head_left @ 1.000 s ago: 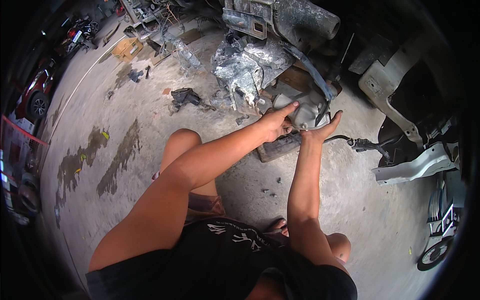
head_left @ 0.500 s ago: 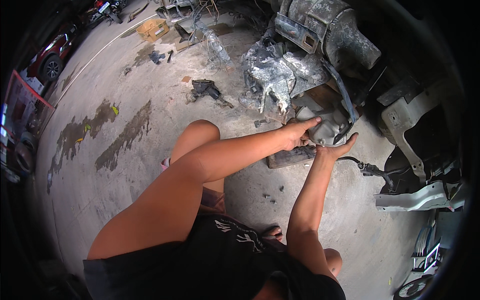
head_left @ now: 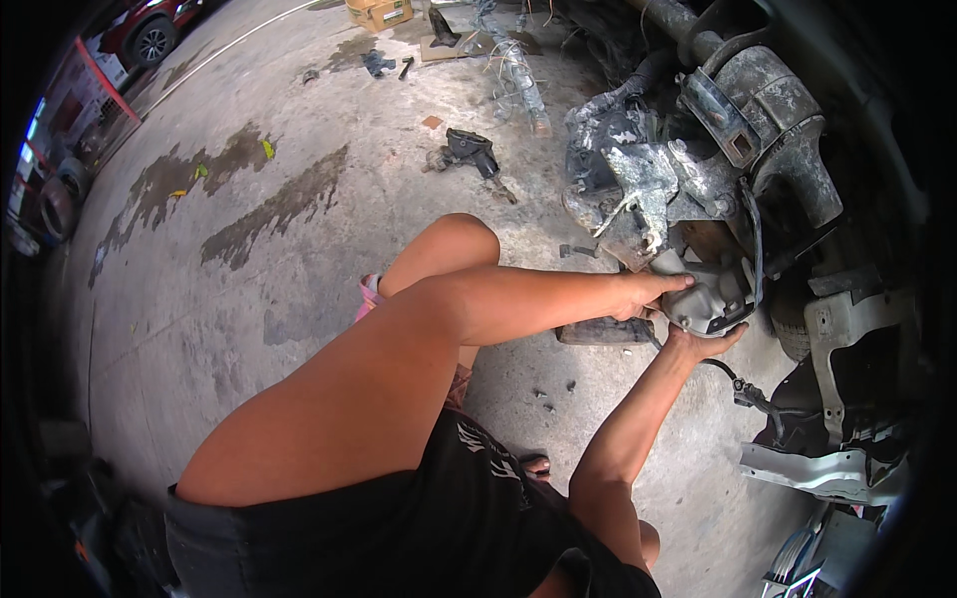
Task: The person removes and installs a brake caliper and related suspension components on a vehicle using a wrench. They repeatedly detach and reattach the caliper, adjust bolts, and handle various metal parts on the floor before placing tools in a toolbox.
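A rounded grey cast-metal part point(head_left: 701, 304), perhaps a housing, sits between my two hands at the right. My left hand point(head_left: 648, 292) grips its left side, thumb over the top and fingers curled beneath. From below, my right hand point(head_left: 710, 343) supports it with the palm up and fingertips around the right edge. A dark strip or hose point(head_left: 756, 239) runs down beside the part from the scuffed, white-stained metal assembly point(head_left: 648, 184) just behind it. Whether the part touches that assembly cannot be made out.
A dark flat block point(head_left: 601, 331) lies under my left wrist. Several small bolts point(head_left: 544, 397) are scattered on the concrete nearer me. A black cable connector point(head_left: 748, 391) and bent metal brackets point(head_left: 827, 349) are at the right. Farther off lie a black part point(head_left: 469, 151) and a cardboard box point(head_left: 379, 12).
The head view has turned, so the whole scene sits farther right and lower. Both hands keep their hold on the metal part, with little visible change in grip.
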### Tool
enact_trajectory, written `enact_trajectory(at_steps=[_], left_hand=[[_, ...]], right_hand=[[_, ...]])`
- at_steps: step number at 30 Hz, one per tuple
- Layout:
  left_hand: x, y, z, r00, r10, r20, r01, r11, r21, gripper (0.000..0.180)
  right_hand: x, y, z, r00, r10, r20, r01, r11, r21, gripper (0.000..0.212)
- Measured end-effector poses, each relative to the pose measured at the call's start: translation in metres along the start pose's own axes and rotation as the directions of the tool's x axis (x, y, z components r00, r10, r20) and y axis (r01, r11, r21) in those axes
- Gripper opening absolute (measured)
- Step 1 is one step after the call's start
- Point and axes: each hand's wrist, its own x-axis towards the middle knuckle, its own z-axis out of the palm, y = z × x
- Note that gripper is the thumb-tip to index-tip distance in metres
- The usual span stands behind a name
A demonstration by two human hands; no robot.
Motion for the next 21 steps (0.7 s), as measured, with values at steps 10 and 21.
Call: enact_trajectory(at_steps=[10,21], left_hand=[[-0.0069,0.0018,0.0021,1.0,0.006,0.008,-0.006,1.0,-0.012,0.035],[-0.0088,0.0034,0.0025,0.998,0.015,-0.056,-0.016,1.0,-0.022,0.031]], right_hand=[[-0.0045,0.0017,0.0044,1.0,0.006,0.002,-0.006,1.0,0.02,0.077],[-0.0065,0.0012,0.0066,0.999,0.028,0.021,-0.029,0.999,0.043,0.083]])
